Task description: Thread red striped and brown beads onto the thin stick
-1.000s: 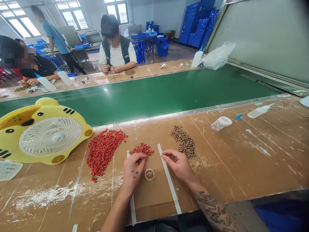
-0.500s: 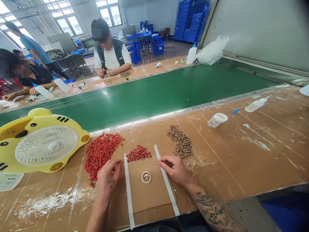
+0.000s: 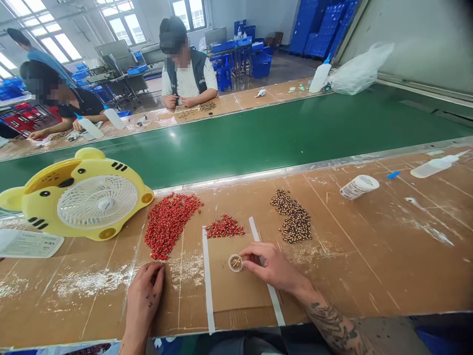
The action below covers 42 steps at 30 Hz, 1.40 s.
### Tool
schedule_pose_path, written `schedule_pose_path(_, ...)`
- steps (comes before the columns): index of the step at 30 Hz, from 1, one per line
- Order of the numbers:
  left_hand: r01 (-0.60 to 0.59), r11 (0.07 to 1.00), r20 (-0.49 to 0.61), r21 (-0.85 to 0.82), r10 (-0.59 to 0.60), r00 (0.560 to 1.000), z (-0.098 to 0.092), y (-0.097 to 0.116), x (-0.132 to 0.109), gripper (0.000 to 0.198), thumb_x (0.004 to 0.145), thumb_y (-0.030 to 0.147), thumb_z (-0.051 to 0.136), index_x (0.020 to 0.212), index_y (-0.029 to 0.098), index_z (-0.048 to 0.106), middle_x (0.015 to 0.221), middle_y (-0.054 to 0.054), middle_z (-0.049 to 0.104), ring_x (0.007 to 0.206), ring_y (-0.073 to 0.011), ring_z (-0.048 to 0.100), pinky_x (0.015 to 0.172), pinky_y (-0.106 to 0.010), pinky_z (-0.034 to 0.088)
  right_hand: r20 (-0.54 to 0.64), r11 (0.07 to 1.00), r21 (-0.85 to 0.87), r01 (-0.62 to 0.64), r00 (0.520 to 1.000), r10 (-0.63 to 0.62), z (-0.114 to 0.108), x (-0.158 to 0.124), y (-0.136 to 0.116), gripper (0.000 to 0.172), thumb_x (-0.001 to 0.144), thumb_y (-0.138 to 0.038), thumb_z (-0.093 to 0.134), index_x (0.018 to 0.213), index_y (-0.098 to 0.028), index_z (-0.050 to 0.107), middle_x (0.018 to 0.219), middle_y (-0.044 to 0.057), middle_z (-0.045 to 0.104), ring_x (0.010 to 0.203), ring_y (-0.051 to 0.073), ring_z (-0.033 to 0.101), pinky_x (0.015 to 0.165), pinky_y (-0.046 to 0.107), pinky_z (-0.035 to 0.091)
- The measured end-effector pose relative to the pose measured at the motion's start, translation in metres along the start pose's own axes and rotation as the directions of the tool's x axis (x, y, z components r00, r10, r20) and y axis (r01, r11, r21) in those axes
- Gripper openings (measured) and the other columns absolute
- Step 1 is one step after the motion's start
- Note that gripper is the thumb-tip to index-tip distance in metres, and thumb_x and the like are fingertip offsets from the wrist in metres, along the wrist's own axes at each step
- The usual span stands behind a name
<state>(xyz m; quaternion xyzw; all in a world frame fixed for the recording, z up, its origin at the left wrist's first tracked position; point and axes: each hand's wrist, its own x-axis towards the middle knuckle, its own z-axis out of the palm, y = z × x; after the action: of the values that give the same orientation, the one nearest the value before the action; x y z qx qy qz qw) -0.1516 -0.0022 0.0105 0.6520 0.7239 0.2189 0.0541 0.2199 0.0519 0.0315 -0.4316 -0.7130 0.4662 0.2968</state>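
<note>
Cardboard bench [image 3: 369,256], red beads [image 3: 168,227], green conveyor [image 3: 236,143], crates [image 3: 318,29]

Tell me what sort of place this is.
Probably a factory workshop for hand assembly: a green belt conveyor runs between long cardboard-topped workbenches, a pile of small red pieces lies at this seat, a seated co-worker works across the belt, and blue plastic crates stand stacked behind.

Rough matt cardboard worktop [image 3: 351,246]; smooth plastic fan [image 3: 88,209]
</note>
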Motion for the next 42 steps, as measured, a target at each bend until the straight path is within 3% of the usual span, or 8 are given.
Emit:
schedule_pose_path(7, 0.000, 0.997, -0.091, -0.071, -0.006, 0.996, 0.001, 0.010, -0.002, 0.026, 0.090, 0.041, 0.057, 0.089, 0.023, 0.075, 0.097, -0.006, 0.077, 0.077, -0.0220, 0.072, 0.071, -0.032, 0.056, -0.053, 0.994, 0.039, -0.102, 0.993, 0.104, 0.009, 0.012, 0.005, 0.021, 0.085, -0.026, 0.068, 0.104, -0.017, 0.073, 0.078, 0.002, 0.067, 0.067, 0.016, 0.058, 0.063, 0.027, 0.045)
schedule_pose_path(13, 0.110, 0.943, -0.162, -0.314, -0.167, 0.973, 0.007, 0.032, -0.011, 0.020, 0.084, 0.037, 0.065, 0.089, 0.021, 0.077, 0.095, -0.007, 0.079, 0.089, -0.0249, 0.073, 0.081, -0.035, 0.057, -0.043, 0.999, 0.010, -0.033, 0.999, 0.033, 0.011, 0.016, 0.001, 0.008, 0.086, -0.021, 0.066, 0.080, -0.018, 0.072, 0.076, 0.002, 0.065, 0.067, 0.015, 0.056, 0.061, 0.026, 0.043)
schedule_pose_path(16, 0.164, 0.836, -0.093, -0.524, -0.248, 0.964, 0.014, 0.058, -0.013, 0.018, 0.079, 0.036, 0.072, 0.085, 0.021, 0.079, 0.092, -0.008, 0.080, 0.087, -0.0256, 0.074, 0.081, -0.036, 0.059, -0.024, 1.000, -0.018, 0.024, 0.999, -0.025, 0.010, 0.016, -0.001, 0.008, 0.085, -0.017, 0.066, 0.079, -0.018, 0.072, 0.078, 0.002, 0.065, 0.069, 0.015, 0.057, 0.061, 0.026, 0.043)
schedule_pose_path(21, 0.283, 0.535, 0.181, -0.796, -0.237, 0.955, 0.032, 0.107, -0.014, 0.019, 0.071, 0.033, 0.081, 0.085, 0.020, 0.081, 0.088, -0.009, 0.080, 0.078, -0.0237, 0.075, 0.072, -0.032, 0.061, -0.064, 1.000, 0.019, -0.019, 0.998, 0.020, 0.008, 0.020, 0.005, 0.009, 0.084, -0.022, 0.070, 0.091, -0.017, 0.073, 0.081, 0.003, 0.067, 0.068, 0.015, 0.058, 0.060, 0.025, 0.045)
schedule_pose_path(28, 0.445, 0.200, 0.420, -0.873, -0.156, 0.894, 0.044, 0.140, -0.009, 0.019, 0.064, 0.029, 0.088, 0.074, 0.017, 0.077, 0.075, -0.003, 0.074, 0.072, -0.0197, 0.073, 0.071, -0.028, 0.058, 0.031, 0.991, -0.109, 0.076, 0.997, -0.073, 0.006, 0.018, 0.000, 0.013, 0.089, -0.019, 0.068, 0.081, -0.020, 0.078, 0.077, 0.003, 0.065, 0.072, 0.016, 0.058, 0.064, 0.026, 0.043)
schedule_pose_path(34, 0.427, 0.302, 0.400, -0.852, -0.150, 0.904, 0.045, 0.143, -0.015, 0.016, 0.069, 0.029, 0.083, 0.073, 0.016, 0.073, 0.072, -0.004, 0.073, 0.067, -0.0174, 0.066, 0.065, -0.025, 0.052, 0.155, 0.892, -0.302, 0.337, 0.941, -0.303, 0.006, 0.011, 0.000, 0.021, 0.097, -0.021, 0.058, 0.082, -0.017, 0.073, 0.075, 0.005, 0.062, 0.074, 0.018, 0.056, 0.065, 0.028, 0.042)
schedule_pose_path(39, 0.419, 0.298, 0.397, -0.858, -0.132, 0.908, 0.053, 0.140, -0.018, 0.012, 0.070, 0.026, 0.080, 0.068, 0.017, 0.071, 0.070, -0.003, 0.071, 0.067, -0.0162, 0.064, 0.065, -0.024, 0.050, 0.061, 0.849, -0.387, 0.361, 0.928, -0.367, 0.013, 0.012, 0.012, 0.030, 0.100, -0.024, 0.051, 0.075, -0.017, 0.068, 0.072, 0.005, 0.060, 0.070, 0.018, 0.052, 0.064, 0.030, 0.039)
schedule_pose_path(42, 0.429, 0.271, 0.409, -0.862, -0.130, 0.903, 0.055, 0.140, -0.019, 0.013, 0.069, 0.025, 0.081, 0.066, 0.017, 0.071, 0.073, -0.003, 0.072, 0.068, -0.0160, 0.064, 0.065, -0.024, 0.050, 0.114, 0.826, -0.406, 0.390, 0.919, -0.378, 0.014, 0.010, 0.014, 0.027, 0.100, -0.022, 0.050, 0.081, -0.018, 0.068, 0.074, 0.006, 0.061, 0.072, 0.018, 0.052, 0.066, 0.031, 0.039)
